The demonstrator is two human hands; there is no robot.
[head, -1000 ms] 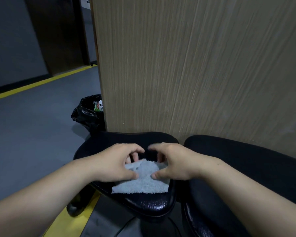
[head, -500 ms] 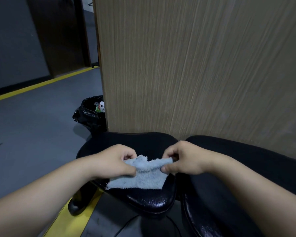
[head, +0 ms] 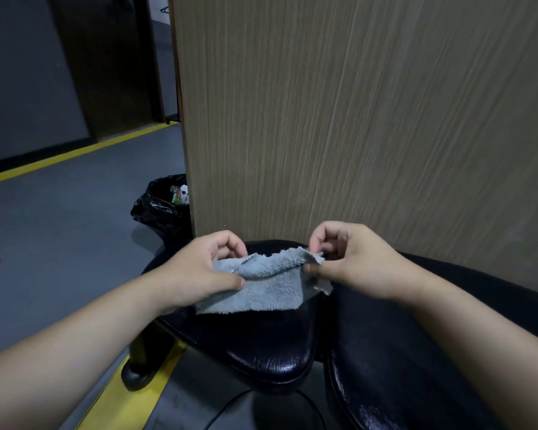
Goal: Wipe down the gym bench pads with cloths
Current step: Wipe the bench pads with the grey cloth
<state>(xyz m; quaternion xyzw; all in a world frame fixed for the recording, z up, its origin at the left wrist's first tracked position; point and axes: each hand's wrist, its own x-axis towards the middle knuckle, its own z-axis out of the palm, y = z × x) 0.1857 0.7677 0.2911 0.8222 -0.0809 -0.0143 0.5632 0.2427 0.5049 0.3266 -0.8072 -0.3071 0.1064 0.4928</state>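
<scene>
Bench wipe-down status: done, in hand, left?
Done: nothing I can confirm wiped. In hand: left hand and right hand pinch the grey cloth by its top edge over the small pad. Left: wiping the small pad and the larger pad.

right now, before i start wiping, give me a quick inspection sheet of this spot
surface: two black bench pads side by side, a small pad and a long pad, glossy and creased at the near edges
job's things: one pale blue cloth, top edge lifted, lower part draped over the small pad
clutter: black bin bag with wrappers in it, on the floor behind the small pad
hands: left hand and right hand each pinch the cloth's top edge
cables: one thin dark cable on the floor under the small pad
surroundings: wood panel right behind the pads; grey floor with yellow lines
</scene>
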